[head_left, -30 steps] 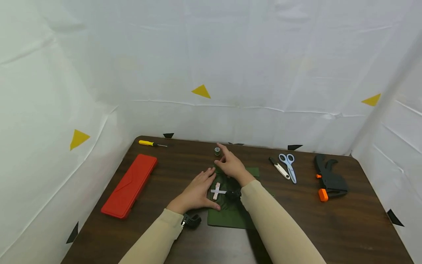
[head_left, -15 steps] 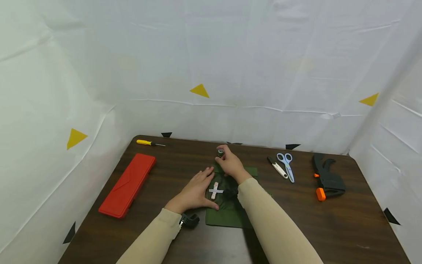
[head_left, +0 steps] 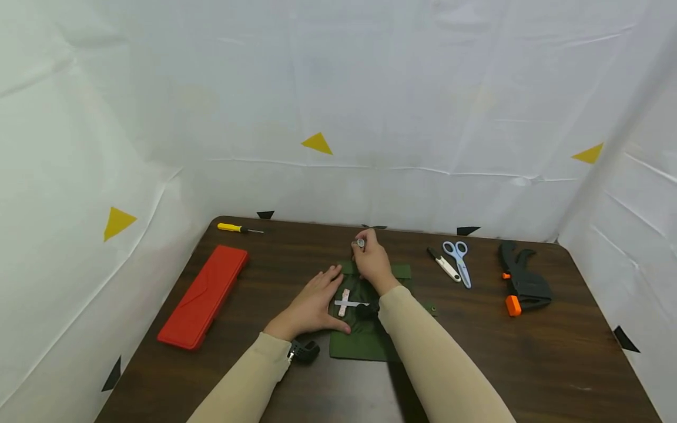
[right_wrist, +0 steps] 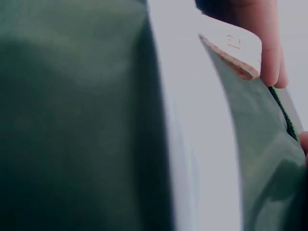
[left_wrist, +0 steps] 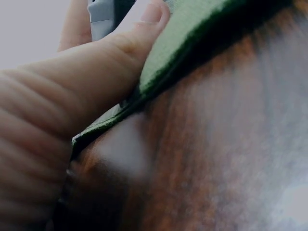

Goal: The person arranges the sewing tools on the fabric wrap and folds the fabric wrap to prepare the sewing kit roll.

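- Here's the left hand (head_left: pixel 313 304) at nine o'clock on the green cloth (head_left: pixel 365 348), fingers spread, clenching nothing, thumb lying along the fabric, probably to steady it!
- And the right hand (head_left: pixel 374 263), up at twelve, has its fingers curled around a small round piece (head_left: pixel 361 242) with a silvery face; that pinch looks suited to something so little.
- The cloth itself lies on the brown table (head_left: pixel 529 376), right below both hands, presumably there to be within easy reach.
- At two o'clock from the cloth, white-and-black snips (head_left: pixel 446 267) and blue scissors (head_left: pixel 459 261) lie side by side; near three, a black-and-orange clamp (head_left: pixel 529 285).
- Over at nine, the red case (head_left: pixel 205 296); at ten, the yellow screwdriver (head_left: pixel 230 227), both seemingly parked out of the way.
- Now the tricky part: the right forearm covers the cloth's four o'clock side, leaving a green tab (head_left: pixel 433 309) peeking out at three.
- A white strip (head_left: pixel 349 303) crosses a patterned strip (head_left: pixel 342 309); whether they're joined, I can't tell.
- Right wrist view: the white strip is a blur, fingers cut off at the edge. Left wrist view: mostly thumb, cloth edge and tabletop, and the round piece's underside shows nowhere!
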`<state>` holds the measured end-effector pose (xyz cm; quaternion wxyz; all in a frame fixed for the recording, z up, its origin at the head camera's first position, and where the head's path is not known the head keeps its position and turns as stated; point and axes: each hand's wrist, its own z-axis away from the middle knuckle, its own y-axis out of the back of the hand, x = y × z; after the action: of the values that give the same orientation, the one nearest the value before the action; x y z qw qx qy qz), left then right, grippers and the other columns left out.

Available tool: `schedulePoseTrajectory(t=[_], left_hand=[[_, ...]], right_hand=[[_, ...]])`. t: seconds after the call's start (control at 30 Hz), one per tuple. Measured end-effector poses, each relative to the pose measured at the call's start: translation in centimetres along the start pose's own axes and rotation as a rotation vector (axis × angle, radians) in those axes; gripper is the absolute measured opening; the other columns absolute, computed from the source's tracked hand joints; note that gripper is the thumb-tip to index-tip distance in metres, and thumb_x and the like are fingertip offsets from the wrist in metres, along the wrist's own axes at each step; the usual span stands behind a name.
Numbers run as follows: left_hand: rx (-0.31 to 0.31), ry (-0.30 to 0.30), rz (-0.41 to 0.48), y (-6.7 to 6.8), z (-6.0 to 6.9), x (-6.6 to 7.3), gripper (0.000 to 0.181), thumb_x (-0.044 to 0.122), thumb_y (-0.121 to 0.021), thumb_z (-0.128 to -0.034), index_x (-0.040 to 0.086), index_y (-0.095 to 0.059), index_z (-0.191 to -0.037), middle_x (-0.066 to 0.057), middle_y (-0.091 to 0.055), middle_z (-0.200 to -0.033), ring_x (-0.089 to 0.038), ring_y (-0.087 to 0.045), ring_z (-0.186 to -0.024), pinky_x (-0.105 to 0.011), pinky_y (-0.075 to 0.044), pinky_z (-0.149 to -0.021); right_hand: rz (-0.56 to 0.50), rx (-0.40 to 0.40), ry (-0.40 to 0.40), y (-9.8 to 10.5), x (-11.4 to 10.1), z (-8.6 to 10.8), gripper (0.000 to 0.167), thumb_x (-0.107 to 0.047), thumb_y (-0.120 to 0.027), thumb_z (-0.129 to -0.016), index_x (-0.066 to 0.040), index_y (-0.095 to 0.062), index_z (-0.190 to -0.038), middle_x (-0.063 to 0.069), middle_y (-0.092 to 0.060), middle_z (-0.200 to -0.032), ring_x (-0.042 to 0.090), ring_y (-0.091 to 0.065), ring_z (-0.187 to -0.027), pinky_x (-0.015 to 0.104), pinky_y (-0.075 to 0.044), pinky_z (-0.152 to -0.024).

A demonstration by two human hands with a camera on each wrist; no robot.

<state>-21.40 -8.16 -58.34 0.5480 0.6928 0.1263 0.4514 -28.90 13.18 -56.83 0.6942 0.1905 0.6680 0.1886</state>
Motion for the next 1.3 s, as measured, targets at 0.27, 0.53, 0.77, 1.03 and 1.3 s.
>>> schedulePoseTrajectory(t=[0.27,0.53,0.77,1.03,1.3], left_hand=[[0.009,0.002,0.014,0.1,-0.1,0.2,0.129,0.078,-0.084,-0.0781,0.016,-0.025,-0.175,-0.008,-0.012,-0.185,-0.027,-0.010,-0.173,-0.054,-0.015,-0.140],[0.042,-0.019,0.006,0.1,0.1,0.3,0.100,0.074,-0.084,-0.0820,0.029,-0.048,-0.165,-0.012,-0.017,-0.184,-0.030,-0.014,-0.172,-0.055,-0.017,-0.139],[0.033,0.000,0.031,0.2,0.0,0.5,0.098,0.071,-0.084,-0.0838,0.028,-0.049,-0.164,-0.011,-0.018,-0.184,-0.031,-0.014,-0.172,-0.058,-0.018,-0.138],[0.040,-0.015,0.044,0.0,0.0,0.3,0.095,0.068,-0.086,-0.0840,0.030,-0.050,-0.164,-0.012,-0.018,-0.183,-0.031,-0.013,-0.172,-0.058,-0.017,-0.139],[0.066,-0.026,0.021,-0.1,0.1,0.3,0.068,0.069,-0.071,-0.0973,0.033,-0.061,-0.154,-0.011,-0.025,-0.182,-0.032,-0.017,-0.172,-0.058,-0.018,-0.138]], right_hand=[[-0.298,-0.074,0.001,0.9,0.4,0.3,0.028,-0.035,-0.056,-0.115,-0.014,-0.047,-0.130,0.016,-0.071,-0.092,0.023,-0.057,-0.056,0.038,-0.056,-0.053],[-0.578,-0.146,0.061,2.3,1.5,0.5,0.041,-0.036,-0.060,-0.114,-0.004,-0.051,-0.139,0.012,-0.064,-0.105,0.018,-0.061,-0.071,0.029,-0.056,-0.060],[-0.416,-0.282,0.121,3.9,0.3,2.2,0.045,-0.032,-0.062,-0.114,-0.005,-0.052,-0.148,0.022,-0.067,-0.120,0.028,-0.069,-0.085,0.037,-0.062,-0.065],[-0.288,-0.244,0.120,3.9,-0.6,6.5,0.038,-0.033,-0.066,-0.112,-0.005,-0.058,-0.137,0.023,-0.063,-0.112,0.033,-0.069,-0.079,0.042,-0.062,-0.058],[-0.395,-0.232,0.097,4.3,1.1,9.8,0.038,-0.025,-0.067,-0.111,-0.003,-0.053,-0.140,0.020,-0.058,-0.118,0.029,-0.067,-0.073,0.044,-0.062,-0.056]])
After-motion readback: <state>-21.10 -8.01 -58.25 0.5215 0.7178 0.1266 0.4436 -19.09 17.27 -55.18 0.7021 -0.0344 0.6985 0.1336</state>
